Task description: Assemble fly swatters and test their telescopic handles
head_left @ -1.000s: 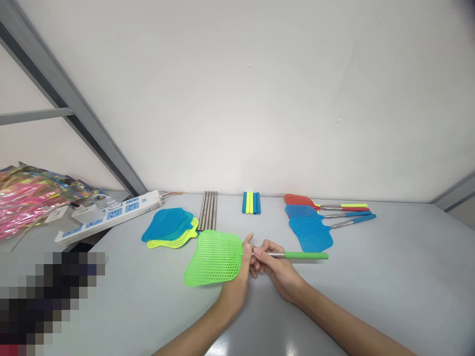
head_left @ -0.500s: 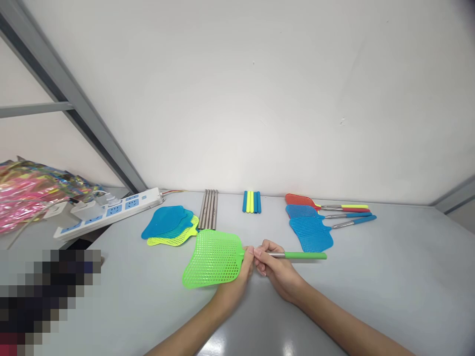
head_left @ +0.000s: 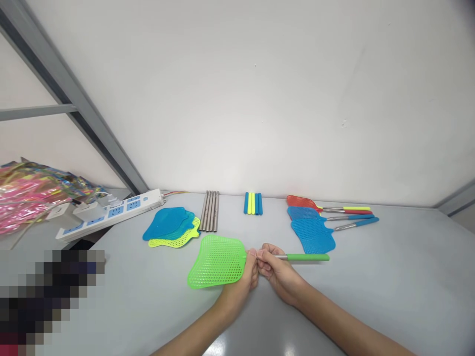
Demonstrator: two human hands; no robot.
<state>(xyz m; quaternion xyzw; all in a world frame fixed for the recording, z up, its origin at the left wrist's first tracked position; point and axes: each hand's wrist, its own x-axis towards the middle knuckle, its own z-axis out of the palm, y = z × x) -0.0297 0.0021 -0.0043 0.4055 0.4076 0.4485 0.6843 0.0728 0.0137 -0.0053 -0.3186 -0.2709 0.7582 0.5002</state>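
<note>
Since a second ago the left thumb, then lifted clear, has come down, and both hands now meet closer together at the joint of the swatter, whose mesh has slid a little to the right on the table (head_left: 371, 287). The left hand (head_left: 241, 284) has thumb and fingers clamped on the neck of the green swatter head (head_left: 217, 261), which lies nearly flat on the grey surface just in front of the person, mesh pointing left. The right hand (head_left: 280, 274) pinches the metal rod (head_left: 277, 256) between thumb and fingertips, right next to the left hand's fingers; whether the two hands touch cannot be told. The rod runs level to the right and ends in a green grip (head_left: 308, 257), which rests free of both hands. Behind the green head lies a small stack of loose heads (head_left: 170, 228), blue over yellow, and just beside it a row of bare metal rods (head_left: 211, 211). Further right, near the wall, sits a bunch of coloured grips (head_left: 253, 203), blue and yellow. Well to the right lie finished swatters (head_left: 313, 227), red and blue, handles pointing right. At the far left a white power strip (head_left: 111, 213) lies on the table edge, with a heap of shiny foil (head_left: 25, 193) beyond it.
</note>
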